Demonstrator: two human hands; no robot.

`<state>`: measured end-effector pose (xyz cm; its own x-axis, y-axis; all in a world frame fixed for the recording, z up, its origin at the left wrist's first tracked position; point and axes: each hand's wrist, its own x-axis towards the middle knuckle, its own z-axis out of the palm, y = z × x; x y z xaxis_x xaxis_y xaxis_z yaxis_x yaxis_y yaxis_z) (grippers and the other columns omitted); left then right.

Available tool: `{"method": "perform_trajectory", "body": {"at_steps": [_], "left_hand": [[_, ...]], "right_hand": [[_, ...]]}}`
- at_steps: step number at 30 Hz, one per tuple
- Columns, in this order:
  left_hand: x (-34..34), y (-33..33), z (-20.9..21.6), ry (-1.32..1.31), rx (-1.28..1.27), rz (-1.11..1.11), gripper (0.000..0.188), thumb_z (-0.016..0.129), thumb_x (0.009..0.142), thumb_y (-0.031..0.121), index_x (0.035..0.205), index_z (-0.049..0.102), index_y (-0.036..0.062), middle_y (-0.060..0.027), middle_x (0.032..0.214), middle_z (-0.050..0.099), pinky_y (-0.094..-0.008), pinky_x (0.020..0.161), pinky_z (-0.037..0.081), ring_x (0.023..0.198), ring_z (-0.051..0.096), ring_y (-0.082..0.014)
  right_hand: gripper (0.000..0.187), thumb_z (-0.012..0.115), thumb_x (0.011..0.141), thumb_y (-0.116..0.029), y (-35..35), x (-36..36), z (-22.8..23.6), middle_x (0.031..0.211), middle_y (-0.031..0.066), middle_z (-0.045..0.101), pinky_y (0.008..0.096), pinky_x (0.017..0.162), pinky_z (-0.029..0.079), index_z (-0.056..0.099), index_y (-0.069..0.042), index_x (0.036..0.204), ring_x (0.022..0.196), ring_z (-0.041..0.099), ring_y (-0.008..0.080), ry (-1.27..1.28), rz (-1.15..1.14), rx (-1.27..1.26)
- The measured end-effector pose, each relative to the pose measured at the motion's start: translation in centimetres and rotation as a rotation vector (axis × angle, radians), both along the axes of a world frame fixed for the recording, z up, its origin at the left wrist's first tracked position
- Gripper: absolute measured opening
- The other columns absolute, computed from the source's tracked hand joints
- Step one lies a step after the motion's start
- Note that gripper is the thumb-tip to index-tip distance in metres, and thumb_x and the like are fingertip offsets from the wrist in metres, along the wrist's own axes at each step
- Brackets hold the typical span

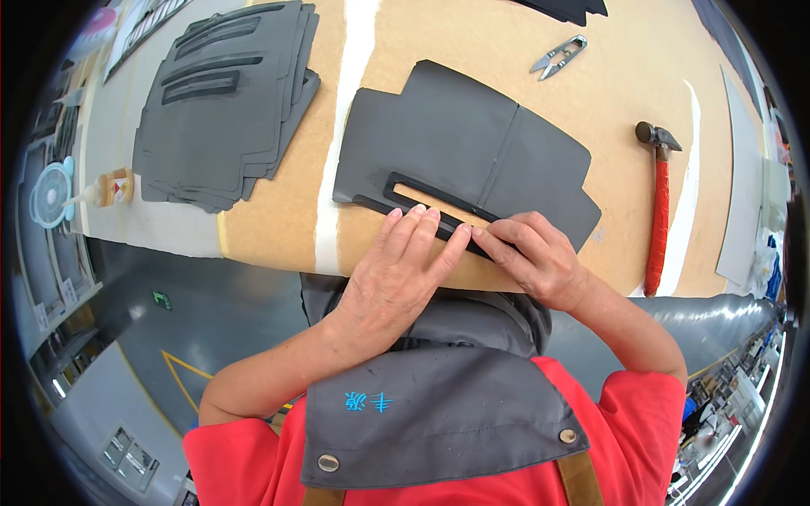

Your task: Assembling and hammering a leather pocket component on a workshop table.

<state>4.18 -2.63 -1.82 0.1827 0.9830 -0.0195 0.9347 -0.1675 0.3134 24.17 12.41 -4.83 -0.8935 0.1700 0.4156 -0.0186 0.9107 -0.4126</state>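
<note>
Left hand (394,274) flat on black edge (374,203) of grey panel (456,135); right hand (540,255) touching edge, grip unclear.

On the worktop (620,126), we could slide a hand along the lane between the stack of grey panels (211,131) and the single grey panel (447,118), over the pale strip (330,194). Another lane runs between that panel and the hammer (661,202), whose handle bars us from sweeping sideways. Beyond the panel we meet the snips (564,62); on its near side, the left hand (392,270) and right hand (540,257) block us.
</note>
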Motion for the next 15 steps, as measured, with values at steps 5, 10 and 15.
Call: {"method": "perform_trajectory", "body": {"at_steps": [5, 10, 15], "left_hand": [[0.12, -0.08, -0.36, 0.023, 0.005, -0.007, 0.071, 0.063, 0.081, -0.001, 0.149, 0.051, 0.0099, -0.02, 0.136, 0.05, -0.0494, 0.116, 0.042, 0.132, 0.05, -0.0359], [0.2, -0.29, -0.35, 0.055, 0.015, -0.014, 0.069, 0.063, 0.08, -0.001, 0.148, 0.053, 0.009, -0.0202, 0.136, 0.051, -0.0494, 0.115, 0.043, 0.132, 0.05, -0.0366], [0.18, -0.31, -0.33, 0.048, 0.03, -0.01, 0.068, 0.063, 0.08, -0.002, 0.147, 0.053, 0.0087, -0.0199, 0.135, 0.052, -0.0487, 0.115, 0.044, 0.131, 0.051, -0.0364]], "right_hand": [[0.045, 0.071, 0.07, -0.001, -0.39, 0.45, 0.01, 0.1, 0.0114, 0.063, 0.0333, 0.069, 0.056, 0.07, 0.004, 0.115, 0.083, 0.062, 0.0241, -0.024, -0.054, -0.095], [0.043, 0.072, 0.072, 0.0, -0.62, 0.63, 0.14, 0.1, 0.011, 0.063, 0.0335, 0.069, 0.056, 0.07, 0.003, 0.115, 0.083, 0.062, 0.024, -0.037, -0.076, -0.13], [0.045, 0.071, 0.069, -0.001, -0.53, 0.54, 0.3, 0.1, 0.0122, 0.062, 0.0338, 0.071, 0.056, 0.069, 0.007, 0.113, 0.084, 0.062, 0.0251, -0.027, -0.01, -0.025]]}}
